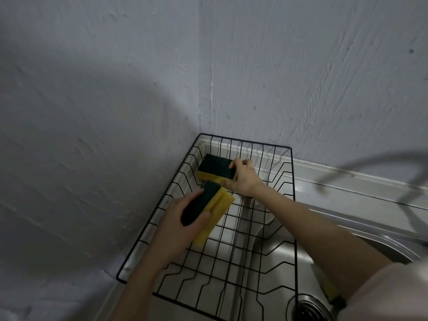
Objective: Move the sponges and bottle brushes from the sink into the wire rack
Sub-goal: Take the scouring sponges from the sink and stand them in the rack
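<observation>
A black wire rack stands on the steel drainboard in the wall corner. My left hand grips a yellow sponge with a dark green scouring side, held tilted over the rack's middle. My right hand reaches across to the rack's far corner and holds a second yellow and green sponge that lies low in the rack. Another yellow sponge lies in the sink, partly hidden by my right arm. No bottle brush is in view.
Grey plastered walls close in on the left and behind the rack. The sink's drain is at the bottom right. A blurred dark curved tap crosses the right side above the steel rim.
</observation>
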The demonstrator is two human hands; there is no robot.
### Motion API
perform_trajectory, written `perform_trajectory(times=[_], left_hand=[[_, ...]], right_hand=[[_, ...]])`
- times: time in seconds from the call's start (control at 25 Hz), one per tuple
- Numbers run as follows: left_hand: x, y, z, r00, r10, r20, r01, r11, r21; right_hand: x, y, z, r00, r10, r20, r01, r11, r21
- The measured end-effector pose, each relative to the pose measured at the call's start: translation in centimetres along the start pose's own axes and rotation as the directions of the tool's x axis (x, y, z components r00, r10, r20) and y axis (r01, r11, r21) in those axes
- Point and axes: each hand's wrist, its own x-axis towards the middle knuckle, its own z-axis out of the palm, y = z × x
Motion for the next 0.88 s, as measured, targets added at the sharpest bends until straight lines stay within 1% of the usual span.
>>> perform_trajectory(times=[0.08, 0.12, 0.16, 0.2, 0.24, 0.28, 0.32, 0.4, 0.48, 0.6, 0.64, 0.76, 0.88], left_hand=[[1.4, 0.5, 0.2, 1.000, 0.008, 0.007, -0.008, 0.994, 0.106], [2.4, 0.7, 0.5, 1.000, 0.002, 0.019, -0.006, 0.983, 0.185], [3.5, 0.9, 0.7, 0.999, -0.002, 0.042, -0.010, 0.960, 0.281], [4.5, 1.0, 1.0, 0.997, -0.003, 0.076, -0.026, 0.925, 0.380], [5.4, 0.9, 1.1, 0.993, -0.004, 0.118, -0.052, 0.881, 0.470], [6.2, 0.7, 1.3, 0.987, -0.005, 0.162, -0.084, 0.838, 0.540], [6.8, 0.5, 1.4, 0.980, -0.005, 0.199, -0.113, 0.807, 0.580], [7.5, -0.4, 1.7, 0.968, 0.007, 0.249, -0.159, 0.785, 0.598], [7.8, -1.2, 1.9, 0.964, 0.032, 0.265, -0.192, 0.771, 0.607], [8.2, -2.0, 2.2, 0.962, 0.063, 0.265, -0.211, 0.787, 0.580], [8.4, -2.1, 2.1, 0.959, 0.074, 0.272, -0.223, 0.792, 0.569], [8.7, -2.4, 2.1, 0.947, 0.086, 0.311, -0.256, 0.787, 0.562], [8.9, -2.5, 2.4, 0.952, 0.088, 0.294, -0.251, 0.772, 0.584]], right_hand=[[-0.6, -0.4, -0.9, 1.000, 0.019, -0.023, -0.017, 0.997, 0.071], [-1.0, -0.6, -1.2, 0.998, 0.015, -0.053, -0.008, 0.991, 0.134], [-1.3, -0.8, -1.4, 0.998, 0.027, -0.055, -0.015, 0.977, 0.214], [-1.8, -1.0, -1.7, 0.999, 0.045, -0.019, -0.037, 0.955, 0.296], [-2.0, -1.1, -1.6, 0.997, 0.058, 0.050, -0.072, 0.940, 0.333], [-2.3, -1.2, -1.4, 0.990, 0.068, 0.122, -0.108, 0.929, 0.354], [-2.3, -0.9, -1.0, 0.980, 0.090, 0.176, -0.143, 0.937, 0.318], [-2.4, -0.4, -0.3, 0.975, 0.127, 0.181, -0.172, 0.950, 0.262], [-2.3, -0.1, 0.2, 0.975, 0.156, 0.158, -0.193, 0.946, 0.259], [-2.0, 0.0, 0.4, 0.972, 0.189, 0.143, -0.221, 0.939, 0.262], [-1.9, 0.1, 0.4, 0.968, 0.198, 0.153, -0.235, 0.932, 0.277], [-2.0, 0.1, 0.5, 0.953, 0.228, 0.201, -0.293, 0.868, 0.402], [-2.2, 0.0, 0.7, 0.939, 0.263, 0.222, -0.339, 0.818, 0.464]])
